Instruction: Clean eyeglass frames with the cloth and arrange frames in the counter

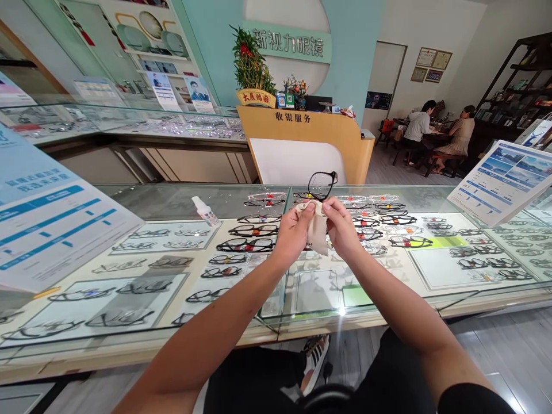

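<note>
A glass-topped display counter (164, 201) spans the width of the view, the person's forearms reaching over its near edge. Beyond its far edge stands a wooden desk (267, 129) with a potted plant. Farther back, to the right of the desk, a person in a pale top (416, 126) and a person in a beige dress (461, 135) sit facing each other. A large printed board (52, 218) leans at the left end of the counter's top, and a smaller printed board (504, 181) stands toward its far right corner. Under the glass lie rows of spectacle frames (254, 230), many with red or orange tags, spread from near the left end to the right end.

Above the glass, toward the middle of the far edge, the two hands are close together. The left hand (295, 233) is clamped on a beige cloth (318, 233), whose loose end hangs between the palms. The right hand (342, 227) is closed on black-framed eyeglasses (319, 185); how much cloth lies under its fingers is hidden. One lens rises clear above the fingertips, while the other cannot be made out. A small white bottle (206, 211) is on the glass left of the hands, near the far edge.
</note>
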`<state>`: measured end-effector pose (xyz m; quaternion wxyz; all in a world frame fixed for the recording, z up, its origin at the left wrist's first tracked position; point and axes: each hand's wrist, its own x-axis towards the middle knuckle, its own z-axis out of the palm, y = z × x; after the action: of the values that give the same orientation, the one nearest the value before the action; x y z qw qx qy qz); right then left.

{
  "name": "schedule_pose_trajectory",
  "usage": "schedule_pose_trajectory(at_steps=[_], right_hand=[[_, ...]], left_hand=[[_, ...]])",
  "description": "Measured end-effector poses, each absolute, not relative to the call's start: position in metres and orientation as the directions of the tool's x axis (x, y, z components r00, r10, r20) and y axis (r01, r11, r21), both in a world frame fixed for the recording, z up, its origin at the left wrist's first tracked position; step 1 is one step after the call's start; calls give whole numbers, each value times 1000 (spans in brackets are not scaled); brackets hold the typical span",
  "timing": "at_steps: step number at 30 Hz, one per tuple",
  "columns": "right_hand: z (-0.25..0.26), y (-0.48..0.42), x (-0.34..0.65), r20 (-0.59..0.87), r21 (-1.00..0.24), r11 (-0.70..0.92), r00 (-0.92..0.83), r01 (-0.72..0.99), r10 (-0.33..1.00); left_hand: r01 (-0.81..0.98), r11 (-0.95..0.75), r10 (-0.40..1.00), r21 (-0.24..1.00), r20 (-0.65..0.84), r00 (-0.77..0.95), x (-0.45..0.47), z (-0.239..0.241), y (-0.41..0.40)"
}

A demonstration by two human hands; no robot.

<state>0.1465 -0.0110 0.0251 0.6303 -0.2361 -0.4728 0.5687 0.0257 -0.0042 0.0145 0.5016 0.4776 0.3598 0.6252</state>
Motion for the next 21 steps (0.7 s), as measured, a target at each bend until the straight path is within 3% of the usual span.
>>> schedule_pose_trajectory(at_steps=[7, 21], right_hand=[[23, -5, 152, 237, -829, 165, -68, -535, 969], [26, 3, 160, 211, -827, 126, -95, -548, 973]], left_hand=[[-302, -159, 969, 940, 206, 133, 25, 9, 0], [-243, -99, 903, 965, 190, 385, 16, 13, 1]])
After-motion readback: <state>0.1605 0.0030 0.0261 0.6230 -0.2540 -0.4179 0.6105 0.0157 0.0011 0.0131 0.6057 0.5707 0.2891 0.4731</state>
